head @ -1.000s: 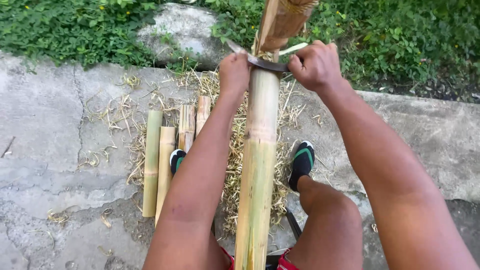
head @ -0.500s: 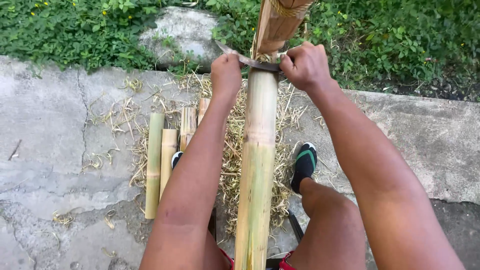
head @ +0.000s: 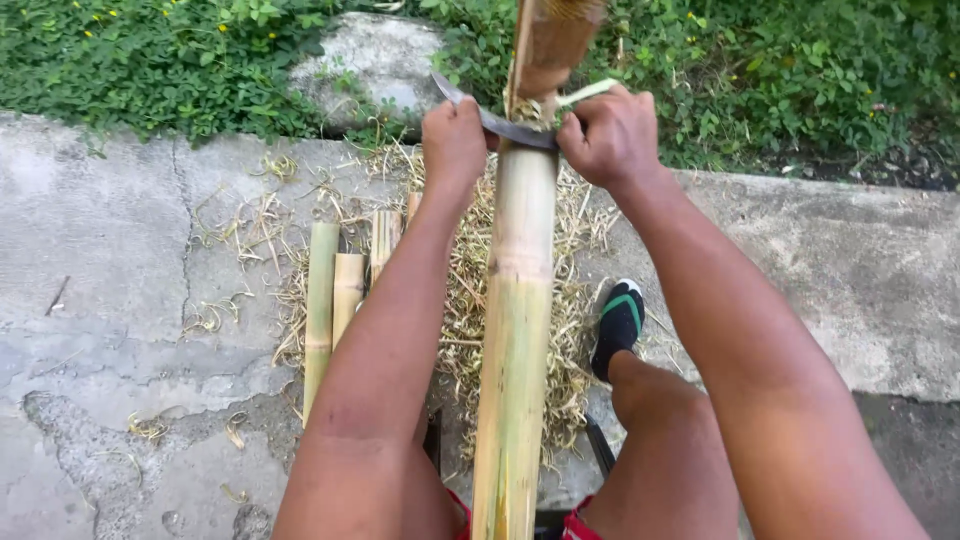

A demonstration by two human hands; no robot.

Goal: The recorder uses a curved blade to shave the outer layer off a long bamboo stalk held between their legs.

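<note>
Both fists clamped on blade (head: pixel 500 125): L hand (head: pixel 453 140), R hand (head: pixel 608 135). Bamboo pole (head: pixel 517 330) top scraped pale; lower length green, unscraped.

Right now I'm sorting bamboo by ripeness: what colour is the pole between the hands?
Pale yellow bamboo pole with green streaks, clearest in the head view.

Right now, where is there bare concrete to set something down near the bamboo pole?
Bare patches: the grey concrete slab left of the split bamboo slats, and the slab right of the black shoe. Crowded: the straw-coloured shavings under the long yellow-green bamboo pole, where the left hand and right hand grip the curved blade.
</note>
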